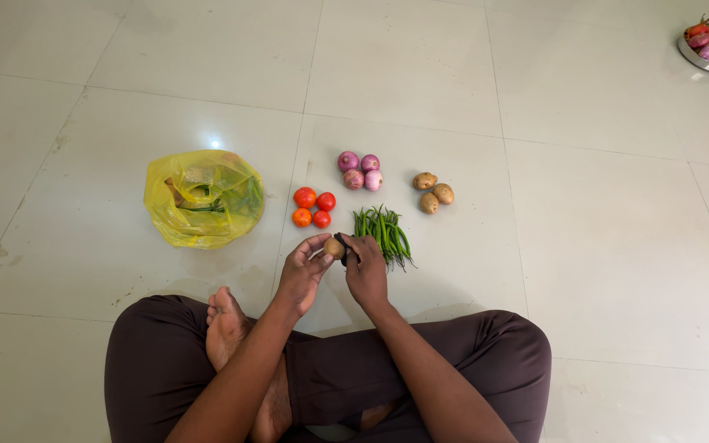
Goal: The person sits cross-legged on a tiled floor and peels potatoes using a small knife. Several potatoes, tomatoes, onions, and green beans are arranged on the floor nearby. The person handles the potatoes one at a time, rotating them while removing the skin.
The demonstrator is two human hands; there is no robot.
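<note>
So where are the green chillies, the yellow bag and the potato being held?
green chillies [382,232], head view, middle of the bunch on the floor.
yellow bag [203,199], head view, centre of its crumpled plastic.
held potato [334,247], head view, its bare top between the left hand [304,271] and right hand [366,271].

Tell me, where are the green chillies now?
The green chillies lie on the floor tiles, between the tomatoes and potatoes, just beyond the right hand.

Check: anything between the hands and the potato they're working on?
Nothing visible. Left hand holds the potato directly in its fingers; right hand touches it from the other side with a dark tool, too small to identify. The green chillies lie just beyond, apart.
</note>
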